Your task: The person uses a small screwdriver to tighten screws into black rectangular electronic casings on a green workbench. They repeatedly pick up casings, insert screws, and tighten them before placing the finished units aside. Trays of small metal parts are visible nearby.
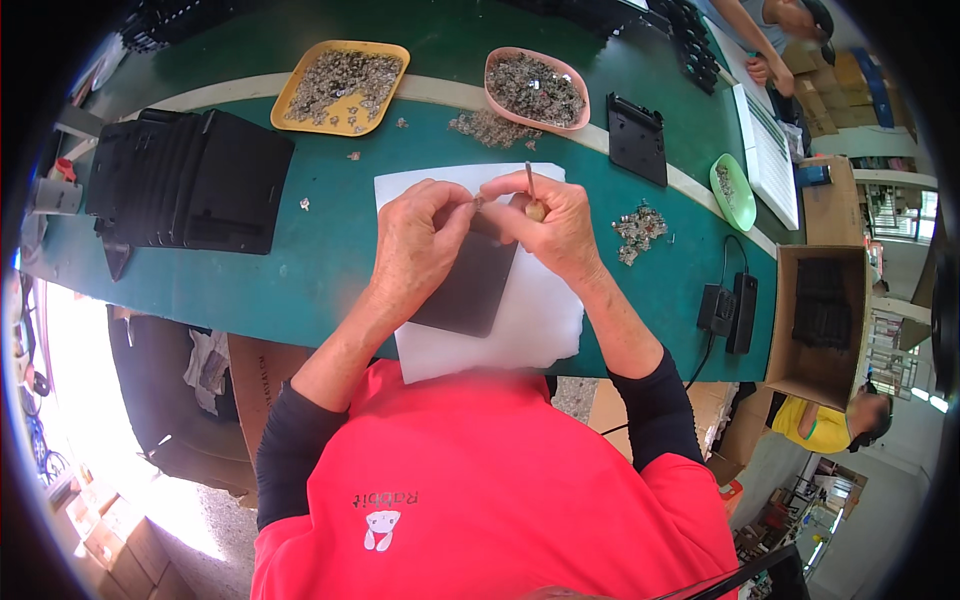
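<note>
My two hands meet over a flat black panel [465,290], which lies on a white sheet [545,315]. The fingers of my left hand [415,235] are pinched around a small shiny part [478,203], too small to make out in detail. My right hand [560,230] has its fingertips at the same part. It also grips a thin metal-shafted tool [530,178] with a light, rounded handle end; the shaft points away from me. Right of the sheet lies a loose pile of small metal parts [638,232].
A yellow tray [362,124] and a pink tray [488,72] hold small metal parts; a green bowl [745,212] has some too. Black panels [240,180] stand stacked at left. At right are a black bracket [637,140], power adapters [716,308] and a cardboard box [850,365]. Other people work beyond.
</note>
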Available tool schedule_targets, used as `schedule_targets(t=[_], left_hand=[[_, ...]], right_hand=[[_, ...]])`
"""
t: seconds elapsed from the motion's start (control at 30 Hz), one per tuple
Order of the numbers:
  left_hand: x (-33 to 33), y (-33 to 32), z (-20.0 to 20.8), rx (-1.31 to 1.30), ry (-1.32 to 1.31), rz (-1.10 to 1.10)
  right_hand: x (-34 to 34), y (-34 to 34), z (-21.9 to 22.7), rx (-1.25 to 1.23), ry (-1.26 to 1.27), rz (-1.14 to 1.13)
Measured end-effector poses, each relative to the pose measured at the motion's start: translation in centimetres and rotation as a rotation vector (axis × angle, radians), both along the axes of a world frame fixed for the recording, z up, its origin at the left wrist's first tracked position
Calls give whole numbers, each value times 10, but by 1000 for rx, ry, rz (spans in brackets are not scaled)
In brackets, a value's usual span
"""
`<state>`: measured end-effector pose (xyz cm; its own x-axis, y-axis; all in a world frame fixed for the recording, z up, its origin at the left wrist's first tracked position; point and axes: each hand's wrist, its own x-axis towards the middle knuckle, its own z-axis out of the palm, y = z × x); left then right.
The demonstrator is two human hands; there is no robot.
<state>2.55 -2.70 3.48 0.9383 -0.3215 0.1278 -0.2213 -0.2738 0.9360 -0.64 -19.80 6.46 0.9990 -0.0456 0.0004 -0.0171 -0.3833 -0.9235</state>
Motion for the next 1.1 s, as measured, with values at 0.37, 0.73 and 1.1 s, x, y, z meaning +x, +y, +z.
schedule_targets(t=[0.37, 0.73, 1.1], left_hand=[[-12, 6, 1, 88, -157, 2], [-31, 20, -18, 223, -412, 159], [23, -11, -27, 291, -542, -75]], right_hand=[[5, -3, 12, -214, -15, 267], [-23, -33, -21, -451, -217, 50], [-28, -28, -9, -407, -218, 289]])
